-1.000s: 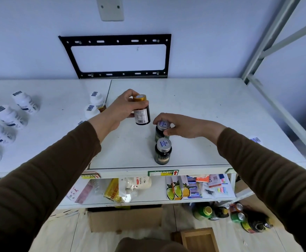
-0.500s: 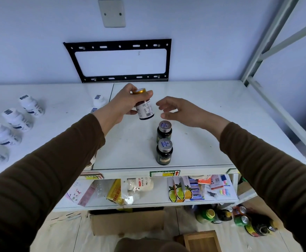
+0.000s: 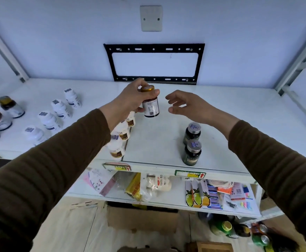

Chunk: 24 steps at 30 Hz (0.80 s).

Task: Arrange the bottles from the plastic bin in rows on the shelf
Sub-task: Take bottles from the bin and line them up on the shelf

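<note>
I am reaching over the white shelf point(image 3: 221, 110), taking the black wall bracket point(image 3: 155, 63) at its back as my landmark. Well in front of the bracket and a little right of its middle, two dark green bottles point(image 3: 192, 143) with silver caps are standing upright, one just behind the other, near the shelf's front edge. In front of the bracket's left end, a row of white bottles with brown labels point(image 3: 120, 138) is running toward the front edge, partly hidden behind my left forearm. Far left of the bracket, more white bottles point(image 3: 57, 113) are standing in a slanting line, with gold-capped dark bottles point(image 3: 1, 113) beyond them at the frame's edge.

My left hand point(image 3: 130, 101) is holding the gold-capped bottle point(image 3: 150, 102) in the air just below the bracket's lower edge, fingers and thumb wrapping around its cap and shoulder. It is dark brown, upright, with a white label showing a barcode. My right hand point(image 3: 188, 104) is hovering just beside it, fingers loosely curved and holding nothing, apart from the bottle.
</note>
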### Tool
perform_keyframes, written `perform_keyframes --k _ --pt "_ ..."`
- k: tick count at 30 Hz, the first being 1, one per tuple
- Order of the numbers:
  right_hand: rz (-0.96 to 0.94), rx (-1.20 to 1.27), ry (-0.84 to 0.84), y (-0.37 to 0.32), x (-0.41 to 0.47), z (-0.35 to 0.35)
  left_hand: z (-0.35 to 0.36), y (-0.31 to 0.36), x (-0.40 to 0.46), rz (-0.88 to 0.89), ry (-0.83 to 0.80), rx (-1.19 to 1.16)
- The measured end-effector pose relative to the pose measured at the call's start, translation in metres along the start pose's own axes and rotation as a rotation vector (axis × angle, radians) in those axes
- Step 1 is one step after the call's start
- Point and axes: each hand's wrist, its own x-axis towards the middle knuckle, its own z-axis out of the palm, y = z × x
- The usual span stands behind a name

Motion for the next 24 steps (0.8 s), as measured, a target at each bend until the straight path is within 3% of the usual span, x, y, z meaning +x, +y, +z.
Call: perform_keyframes --k 18,24 --pt "-0.112 -0.368 -0.065 -0.214 0.132 0.182 -0.328 -0.086 -0.048 0.043 0.024 -0.188" --pt "-0.119 -0.482 -0.111 -0.247 0.19 0.2 -0.392 -0.1 -0.021 0.055 0.059 -0.004"
